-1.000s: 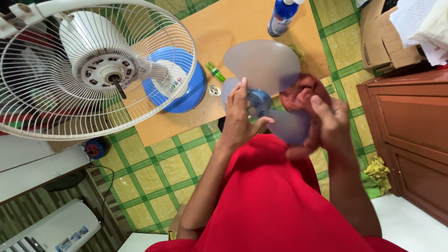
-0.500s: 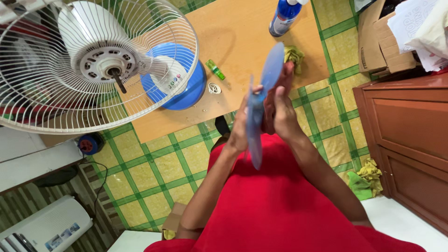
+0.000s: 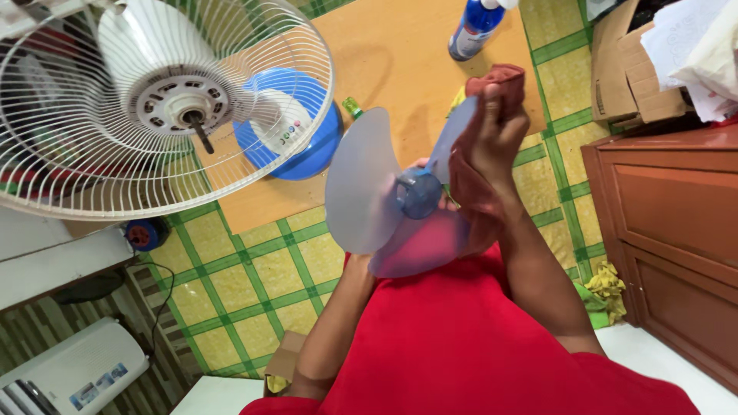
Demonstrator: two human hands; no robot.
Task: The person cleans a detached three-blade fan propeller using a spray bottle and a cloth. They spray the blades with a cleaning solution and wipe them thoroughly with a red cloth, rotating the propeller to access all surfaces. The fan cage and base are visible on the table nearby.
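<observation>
Head view: my right hand [image 3: 500, 127] has its fingers clenched on a red rag [image 3: 469, 173], pressing it against one blade of the blue fan blade [image 3: 384, 192]. The fan blade sits raised over my lap, above the tiled floor [image 3: 254, 269]. My left hand is hidden behind it; can't tell its grip. Fan grille [image 3: 92, 165] and spray bottle [image 3: 477, 27] lie beyond.
</observation>
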